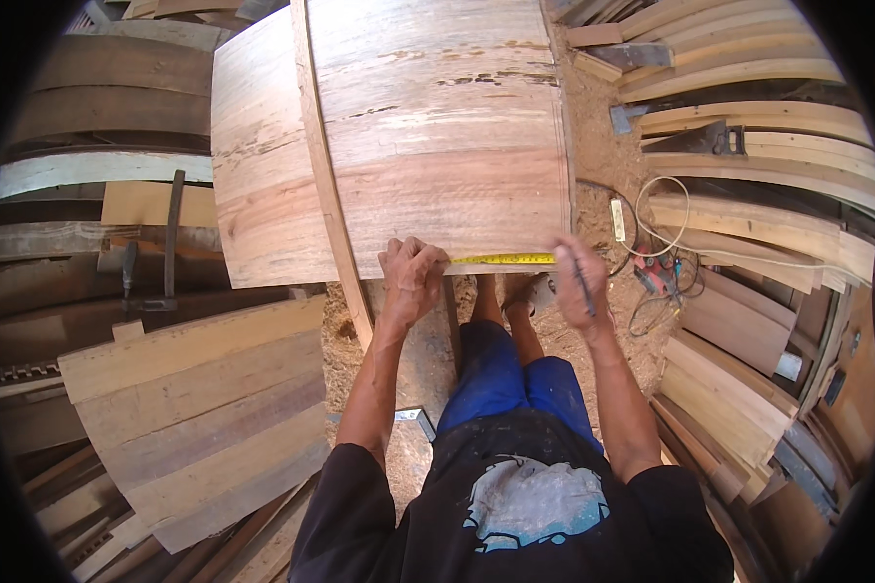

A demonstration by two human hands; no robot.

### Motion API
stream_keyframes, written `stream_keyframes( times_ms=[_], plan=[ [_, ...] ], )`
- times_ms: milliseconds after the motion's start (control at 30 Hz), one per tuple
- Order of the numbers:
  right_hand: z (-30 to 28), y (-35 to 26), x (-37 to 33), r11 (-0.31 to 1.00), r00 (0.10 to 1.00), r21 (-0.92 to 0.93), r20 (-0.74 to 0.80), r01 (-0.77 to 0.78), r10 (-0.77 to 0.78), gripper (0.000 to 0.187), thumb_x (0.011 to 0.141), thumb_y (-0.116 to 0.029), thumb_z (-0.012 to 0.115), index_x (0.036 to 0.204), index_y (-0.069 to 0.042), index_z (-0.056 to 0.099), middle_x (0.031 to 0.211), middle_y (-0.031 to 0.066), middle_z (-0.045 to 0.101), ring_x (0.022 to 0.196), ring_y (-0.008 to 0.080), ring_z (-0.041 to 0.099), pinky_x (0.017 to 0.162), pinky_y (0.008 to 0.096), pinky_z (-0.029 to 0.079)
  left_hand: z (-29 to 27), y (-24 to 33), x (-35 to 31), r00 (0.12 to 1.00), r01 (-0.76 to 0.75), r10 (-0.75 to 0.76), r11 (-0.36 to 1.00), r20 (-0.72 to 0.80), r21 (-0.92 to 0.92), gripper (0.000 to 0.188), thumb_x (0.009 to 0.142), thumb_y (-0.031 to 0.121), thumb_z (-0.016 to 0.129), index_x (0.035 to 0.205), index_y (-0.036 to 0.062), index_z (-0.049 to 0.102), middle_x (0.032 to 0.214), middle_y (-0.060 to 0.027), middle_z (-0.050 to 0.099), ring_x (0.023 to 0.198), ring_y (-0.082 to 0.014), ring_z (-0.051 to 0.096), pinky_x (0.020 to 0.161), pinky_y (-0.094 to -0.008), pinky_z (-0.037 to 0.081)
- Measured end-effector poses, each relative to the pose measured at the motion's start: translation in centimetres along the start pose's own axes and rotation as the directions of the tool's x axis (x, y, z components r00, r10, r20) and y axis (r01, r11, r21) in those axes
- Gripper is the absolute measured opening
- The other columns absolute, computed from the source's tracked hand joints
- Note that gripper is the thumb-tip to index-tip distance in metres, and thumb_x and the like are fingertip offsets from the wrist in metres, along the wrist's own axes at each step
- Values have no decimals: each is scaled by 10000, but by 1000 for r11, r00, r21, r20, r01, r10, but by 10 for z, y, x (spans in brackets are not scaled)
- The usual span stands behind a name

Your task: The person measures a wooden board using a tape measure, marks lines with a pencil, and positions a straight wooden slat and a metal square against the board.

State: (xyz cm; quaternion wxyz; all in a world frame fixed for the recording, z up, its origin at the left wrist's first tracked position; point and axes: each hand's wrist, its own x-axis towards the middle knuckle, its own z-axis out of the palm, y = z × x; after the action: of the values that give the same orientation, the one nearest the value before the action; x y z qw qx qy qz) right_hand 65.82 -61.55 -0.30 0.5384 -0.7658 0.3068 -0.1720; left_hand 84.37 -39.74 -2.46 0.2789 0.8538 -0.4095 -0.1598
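A wide wooden panel (457,204) with dark cracks lies in front of me. Along its near edge stretches a yellow tape measure (504,259), laid flat between my two hands. My left hand (413,277) is closed on the tape's left end at the panel's edge; its fingers hide what lies under them. At the panel's near right corner, my right hand (581,277) holds a dark pencil-like stick (582,284). The tape's right end reaches this hand, and whether the fingers also grip it is hidden. A narrow wooden batten (323,165) crosses the panel, left of my left hand.
Another panel of joined boards (204,418) lies at lower left, near a bar clamp (173,243). A metal square (416,421) lies by my left forearm. On the right are a handsaw (715,141), a red power tool (656,272) with looped cords, and stacked boards (749,199).
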Motion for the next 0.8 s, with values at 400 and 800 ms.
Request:
stream_keyframes(
  times_ms=[400, 800],
  plan=[
    [-49, 125, 24, 863, 918, -499, 374, 78, 133, 520, 747, 10, 636, 1267, 4, 623, 1131, 275, 688, 1105, 488, 618, 903, 520, 514, 6, -2, 4, 998, -46, 45, 999, -31, -27, 252, 752, -23, 714, 901, 180, 697, 847, -11, 583, 846, -262, 499, 779, -420, 353],
    [-33, 135, 9, 866, 990, -489, 137, 106, -43, 593, 686, 62, 618, 1272, -20, 647, 1085, 267, 700, 968, 505, 616, 912, 485, 516, 7, -3, 4, 1000, -4, 4, 1000, -3, -29, 190, 787, 9, 730, 869, 175, 688, 843, -32, 593, 844, -279, 506, 771, -444, 342]
  ],
)
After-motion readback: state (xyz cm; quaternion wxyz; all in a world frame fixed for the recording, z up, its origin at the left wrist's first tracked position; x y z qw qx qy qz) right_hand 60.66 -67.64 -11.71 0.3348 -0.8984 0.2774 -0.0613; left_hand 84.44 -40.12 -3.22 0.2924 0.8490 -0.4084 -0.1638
